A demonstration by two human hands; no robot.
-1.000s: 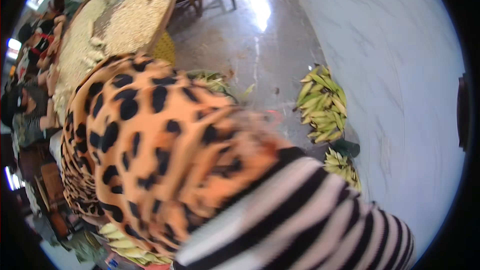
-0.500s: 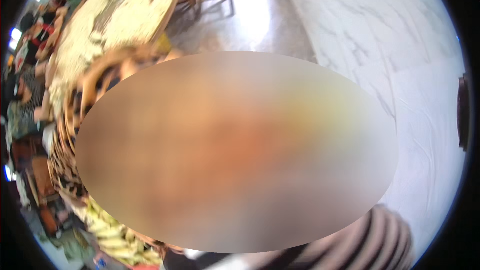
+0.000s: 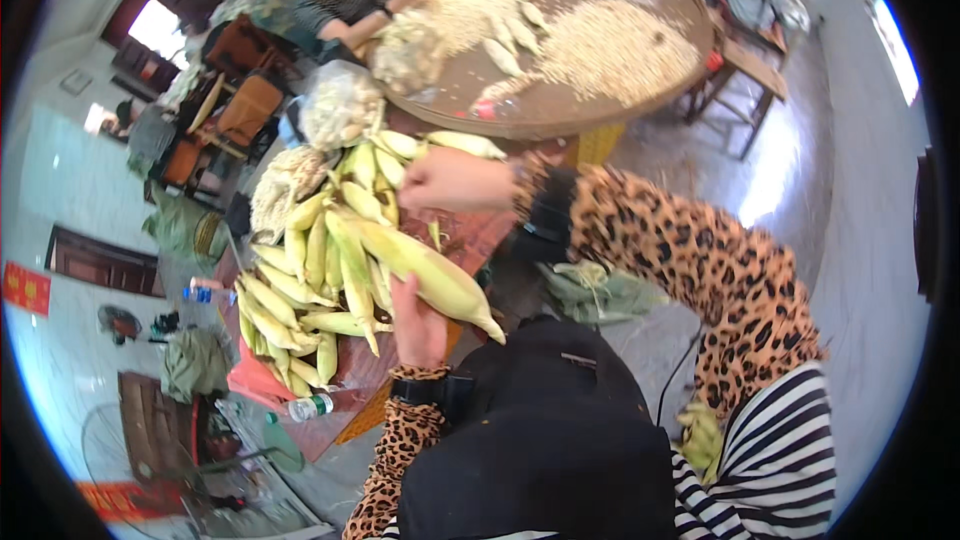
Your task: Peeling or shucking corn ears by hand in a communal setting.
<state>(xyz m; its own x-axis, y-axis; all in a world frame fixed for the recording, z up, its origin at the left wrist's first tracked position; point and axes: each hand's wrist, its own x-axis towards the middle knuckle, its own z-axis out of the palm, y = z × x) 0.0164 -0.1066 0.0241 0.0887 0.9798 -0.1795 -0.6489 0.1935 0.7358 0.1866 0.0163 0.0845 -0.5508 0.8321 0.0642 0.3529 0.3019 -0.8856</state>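
Observation:
An ear of corn in its pale green husk [image 3: 432, 275] lies slantwise in front of me, its stem end toward the lower right. My left hand [image 3: 418, 328] supports it from below, fingers and thumb closed against the husk. Beyond it my right hand [image 3: 452, 180] is curled into a fist above the pile, slightly blurred; whatever it may grip is hidden. Many more husked-in ears of corn [image 3: 285, 300] are heaped on the reddish table [image 3: 345, 400], left of and behind my hands. Both forearms wear leopard-print sleeves.
A big round tray [image 3: 560, 125] of loose kernels and several ears stands at the far side. Bags of pale kernels [image 3: 340, 105] sit beside it. A bottle [image 3: 310, 407] lies at the table's near edge. A wooden stool [image 3: 745, 80] stands right; another person [image 3: 345, 5] works beyond.
The view has swung, bringing the table and tray toward the middle. A large blurred patch hid my hands before; both hands and the corn now show.

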